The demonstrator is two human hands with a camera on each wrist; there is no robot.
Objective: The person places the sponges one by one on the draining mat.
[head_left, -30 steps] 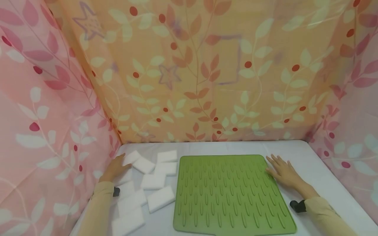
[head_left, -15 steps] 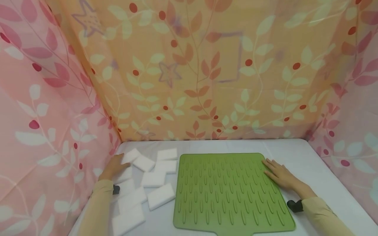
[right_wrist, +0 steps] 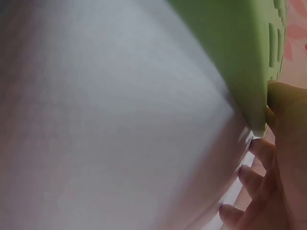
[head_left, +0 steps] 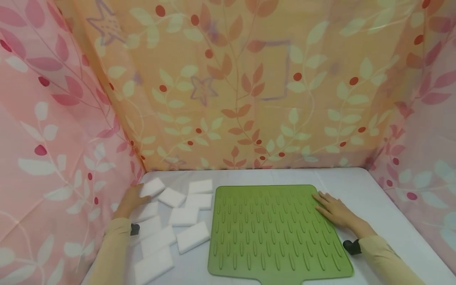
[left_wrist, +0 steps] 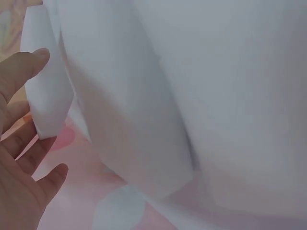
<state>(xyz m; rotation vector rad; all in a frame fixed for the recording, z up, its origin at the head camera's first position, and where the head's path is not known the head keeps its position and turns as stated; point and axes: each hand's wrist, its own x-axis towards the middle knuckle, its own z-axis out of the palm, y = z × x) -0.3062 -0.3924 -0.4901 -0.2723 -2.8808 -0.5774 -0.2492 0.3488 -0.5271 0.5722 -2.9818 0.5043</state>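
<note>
My left hand (head_left: 130, 200) is at the far left of the table, among several white foam blocks. Thumb and fingers (left_wrist: 29, 143) take the nearest white block (head_left: 151, 187) between them; the thumb tip lies on its edge (left_wrist: 48, 91). A green ribbed mat (head_left: 274, 229) lies flat in the middle of the table. My right hand (head_left: 335, 211) rests flat on the mat's right edge with straight fingers. In the right wrist view the thumb (right_wrist: 283, 100) sits against the mat's edge (right_wrist: 230, 52).
Other white blocks (head_left: 183, 217) lie scattered between the left hand and the mat. The table (head_left: 356, 184) has a white cover. Leaf-print fabric walls close it in: pink on the left (head_left: 53, 138), orange at the back (head_left: 249, 99), pink on the right (head_left: 427, 138).
The left hand has drawn slightly left and the white block at its fingers has shifted with it. The right hand has slid a little left onto the mat's edge.
</note>
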